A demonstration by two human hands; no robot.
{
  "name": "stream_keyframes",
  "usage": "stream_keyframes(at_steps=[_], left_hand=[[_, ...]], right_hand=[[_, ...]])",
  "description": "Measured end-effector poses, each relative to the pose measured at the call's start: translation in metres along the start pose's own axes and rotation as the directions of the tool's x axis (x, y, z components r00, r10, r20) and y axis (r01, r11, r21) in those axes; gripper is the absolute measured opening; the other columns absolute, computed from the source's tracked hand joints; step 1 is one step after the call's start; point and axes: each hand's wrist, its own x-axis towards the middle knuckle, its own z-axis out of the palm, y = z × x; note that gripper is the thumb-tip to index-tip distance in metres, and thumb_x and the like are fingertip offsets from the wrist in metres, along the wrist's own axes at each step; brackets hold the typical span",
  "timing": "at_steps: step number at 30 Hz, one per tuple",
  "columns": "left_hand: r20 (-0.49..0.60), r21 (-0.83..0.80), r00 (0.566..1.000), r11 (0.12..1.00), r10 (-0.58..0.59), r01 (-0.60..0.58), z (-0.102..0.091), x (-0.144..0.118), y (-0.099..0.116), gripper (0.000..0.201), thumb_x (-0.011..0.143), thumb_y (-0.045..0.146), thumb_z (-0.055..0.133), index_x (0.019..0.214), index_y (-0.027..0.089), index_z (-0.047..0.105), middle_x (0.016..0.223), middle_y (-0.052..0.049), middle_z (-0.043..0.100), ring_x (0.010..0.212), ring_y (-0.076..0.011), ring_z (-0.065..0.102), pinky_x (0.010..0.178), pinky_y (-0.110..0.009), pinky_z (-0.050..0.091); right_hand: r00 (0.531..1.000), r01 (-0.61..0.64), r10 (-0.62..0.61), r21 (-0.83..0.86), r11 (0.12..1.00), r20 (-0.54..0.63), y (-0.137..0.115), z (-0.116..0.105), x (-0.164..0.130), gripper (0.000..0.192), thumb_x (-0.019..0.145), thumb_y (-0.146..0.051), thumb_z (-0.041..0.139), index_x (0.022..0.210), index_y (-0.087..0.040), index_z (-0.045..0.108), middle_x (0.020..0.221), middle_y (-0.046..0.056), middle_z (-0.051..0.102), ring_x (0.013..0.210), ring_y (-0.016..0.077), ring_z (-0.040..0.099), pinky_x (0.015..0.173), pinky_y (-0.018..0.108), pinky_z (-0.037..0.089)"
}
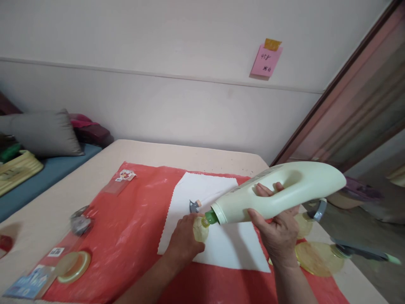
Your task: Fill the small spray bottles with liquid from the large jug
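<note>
- Pale wall behind, pink note [266,60] taped up; table [202,154] covered by a red sheet [126,236] with a white cloth [221,249] on top.
- Large pale jug [284,192] is held tilted above the white cloth, long axis near level, green spout [211,217] pointing left and slightly down.
- Right hand [278,230] is wrapped through the moulded handle, gripping firmly.
- Left hand [185,240] is closed around a small yellowish bottle [200,229] standing on the white cloth, its mouth at the spout.
- Jug judged rigid plastic, weighty if full, smooth-skinned; handle is the best hold.
- Small bottle judged light, easily tipped.
</note>
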Motion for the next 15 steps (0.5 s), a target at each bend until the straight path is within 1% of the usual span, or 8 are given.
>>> stream_keyframes(at_steps=[3, 9, 15], left_hand=[[0.001, -0.015, 1.0, 1.0, 0.005, -0.005, -0.0004, -0.0006, 0.0003, 0.082, 0.063, 0.01, 0.072, 0.143, 0.024, 0.059, 0.135, -0.008, 0.063, 0.124, -0.0293, 0.056, 0.098, -0.033, 0.048], [0.015, -0.021, 1.0, 1.0, -0.01, 0.01, -0.0007, -0.001, 0.0012, 0.084, 0.064, 0.008, 0.072, 0.145, 0.024, 0.057, 0.137, -0.009, 0.062, 0.127, -0.0293, 0.055, 0.101, -0.033, 0.048], [0.009, -0.026, 1.0, 1.0, 0.01, -0.01, -0.0008, -0.0007, 0.0012, 0.083, 0.064, 0.009, 0.072, 0.144, 0.025, 0.058, 0.135, -0.008, 0.062, 0.124, -0.0295, 0.055, 0.101, -0.034, 0.048]], right_hand=[[1.0, -0.003, 0.003, -0.009, 1.0, 0.003, 0.0003, -0.0001, -0.0005, 0.043, 0.095, -0.051, 0.074, 0.128, -0.023, 0.077, 0.12, 0.015, 0.08, 0.144, 0.0454, 0.054, 0.121, 0.078, 0.019], [1.0, 0.003, -0.003, -0.011, 1.0, 0.001, -0.0016, -0.0012, 0.0012, 0.042, 0.095, -0.05, 0.075, 0.127, -0.023, 0.076, 0.116, 0.013, 0.081, 0.142, 0.0445, 0.057, 0.122, 0.076, 0.019], [1.0, 0.018, -0.018, -0.023, 1.0, 0.008, 0.0014, -0.0011, -0.0002, 0.045, 0.094, -0.052, 0.074, 0.128, -0.023, 0.076, 0.122, 0.014, 0.08, 0.141, 0.0439, 0.058, 0.122, 0.075, 0.022]])
